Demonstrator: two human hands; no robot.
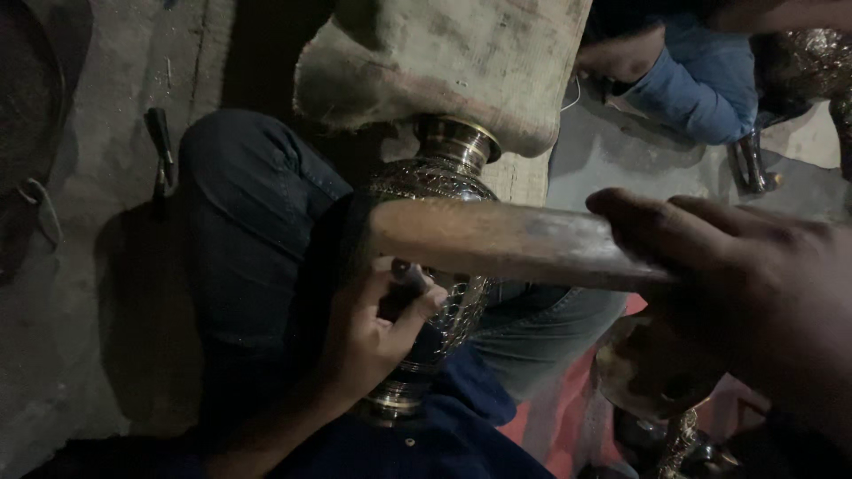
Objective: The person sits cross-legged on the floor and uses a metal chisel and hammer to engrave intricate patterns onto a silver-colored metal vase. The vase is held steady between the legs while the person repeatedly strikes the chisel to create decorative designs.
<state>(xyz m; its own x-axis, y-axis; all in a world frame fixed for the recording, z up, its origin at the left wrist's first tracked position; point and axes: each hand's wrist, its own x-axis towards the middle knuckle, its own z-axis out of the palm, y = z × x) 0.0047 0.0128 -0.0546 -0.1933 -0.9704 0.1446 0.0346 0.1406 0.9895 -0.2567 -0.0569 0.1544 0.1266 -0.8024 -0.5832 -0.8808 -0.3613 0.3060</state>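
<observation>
A brass vase (pixel 439 182) with fine engraved patterning lies across my lap, its neck pressed against a burlap-covered block (pixel 461 62). My left hand (pixel 373 328) is shut on a small dark chisel (pixel 410 277), whose tip rests on the vase's patterned body. My right hand (pixel 745 293) is shut on the handle of a wooden mallet (pixel 497 239), held level just above the chisel and vase. The vase's lower part is hidden behind my left hand.
A dark hand tool (pixel 161 146) lies on the concrete floor at the left. Another person in blue jeans (pixel 701 80) sits at the top right beside more brass ware (pixel 812 62). A brass piece (pixel 657 372) rests on a red mat at the lower right.
</observation>
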